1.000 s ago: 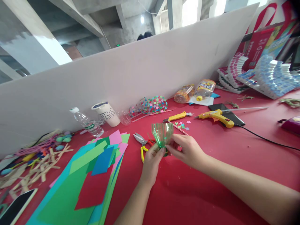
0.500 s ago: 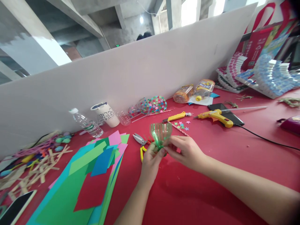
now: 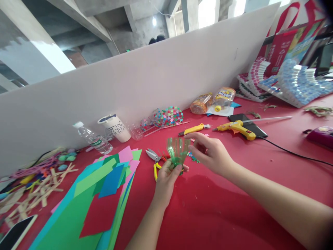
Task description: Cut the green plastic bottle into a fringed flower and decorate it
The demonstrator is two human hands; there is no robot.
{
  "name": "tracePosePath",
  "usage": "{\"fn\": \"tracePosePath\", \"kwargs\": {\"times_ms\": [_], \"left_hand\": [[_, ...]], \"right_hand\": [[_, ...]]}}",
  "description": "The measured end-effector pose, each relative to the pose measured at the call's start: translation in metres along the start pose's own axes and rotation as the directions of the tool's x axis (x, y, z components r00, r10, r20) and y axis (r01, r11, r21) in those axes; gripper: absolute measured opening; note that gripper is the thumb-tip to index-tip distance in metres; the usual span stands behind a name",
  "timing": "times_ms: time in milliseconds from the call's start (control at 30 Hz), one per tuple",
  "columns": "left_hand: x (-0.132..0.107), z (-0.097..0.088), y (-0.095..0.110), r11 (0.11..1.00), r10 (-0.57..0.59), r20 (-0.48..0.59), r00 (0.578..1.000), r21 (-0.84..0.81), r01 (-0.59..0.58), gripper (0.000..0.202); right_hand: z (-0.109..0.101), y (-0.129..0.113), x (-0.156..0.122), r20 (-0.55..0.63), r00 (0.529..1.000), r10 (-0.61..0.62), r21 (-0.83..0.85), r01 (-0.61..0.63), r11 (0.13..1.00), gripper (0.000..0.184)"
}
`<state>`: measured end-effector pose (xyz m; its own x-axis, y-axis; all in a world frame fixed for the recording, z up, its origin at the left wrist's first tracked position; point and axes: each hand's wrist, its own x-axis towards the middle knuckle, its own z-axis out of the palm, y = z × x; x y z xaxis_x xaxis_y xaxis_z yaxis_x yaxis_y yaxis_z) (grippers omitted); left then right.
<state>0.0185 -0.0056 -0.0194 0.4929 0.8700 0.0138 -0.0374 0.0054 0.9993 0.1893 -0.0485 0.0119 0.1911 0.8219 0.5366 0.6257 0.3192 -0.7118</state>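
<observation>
My left hand [image 3: 167, 177] pinches the base of a green clear plastic bottle piece [image 3: 177, 148], whose upper part is cut into strips that stand up and flare out. Just right of the strips is my right hand [image 3: 213, 153], its thumb and index finger apart; whether a fingertip touches a strip I cannot tell. Left of the piece lie scissors [image 3: 155, 159] with yellow handles, partly behind my left hand. Small star sequins [image 3: 194, 158] lie on the table beneath my right hand, which covers some of them.
Coloured paper sheets [image 3: 70, 208] are piled at left. Behind stand a water bottle [image 3: 95, 140] and a white cup [image 3: 116, 128]. A yellow utility knife [image 3: 194, 129], a glue gun [image 3: 238, 129] with its cord and a black phone [image 3: 256, 129] lie at right. A white partition [image 3: 130, 86] edges the red table.
My right hand has let go of the base of the green piece and moved up and right, its fingers spreading. My left hand keeps its hold.
</observation>
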Motion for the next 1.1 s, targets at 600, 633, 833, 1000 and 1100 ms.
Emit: {"fn": "tracePosePath", "kwargs": {"times_ms": [600,633,833,1000,1100], "left_hand": [[0.004,0.0,-0.007,0.995,-0.006,0.0,1.0,-0.104,0.006,0.023],[0.003,0.0,-0.007,0.993,-0.007,0.004,1.0,-0.114,0.008,0.024],[0.001,-0.001,-0.007,0.983,-0.023,0.003,1.0,-0.182,0.023,0.026],[0.001,-0.003,-0.01,0.97,-0.042,0.027,0.999,-0.238,0.047,0.027],[0.002,-0.005,-0.012,0.966,-0.037,0.069,0.997,-0.253,0.054,0.027]], "right_hand": [[0.015,-0.001,-0.005,0.267,0.963,0.032,0.362,-0.131,0.923,0.005],[0.017,0.0,-0.006,0.265,0.964,0.035,0.365,-0.134,0.921,0.006],[0.023,0.001,-0.011,0.202,0.979,-0.018,0.257,-0.035,0.966,0.012],[0.029,0.007,-0.016,0.125,0.981,-0.148,0.143,0.13,0.981,0.007],[0.033,0.011,-0.018,0.094,0.975,-0.202,0.099,0.193,0.976,0.007]]}}
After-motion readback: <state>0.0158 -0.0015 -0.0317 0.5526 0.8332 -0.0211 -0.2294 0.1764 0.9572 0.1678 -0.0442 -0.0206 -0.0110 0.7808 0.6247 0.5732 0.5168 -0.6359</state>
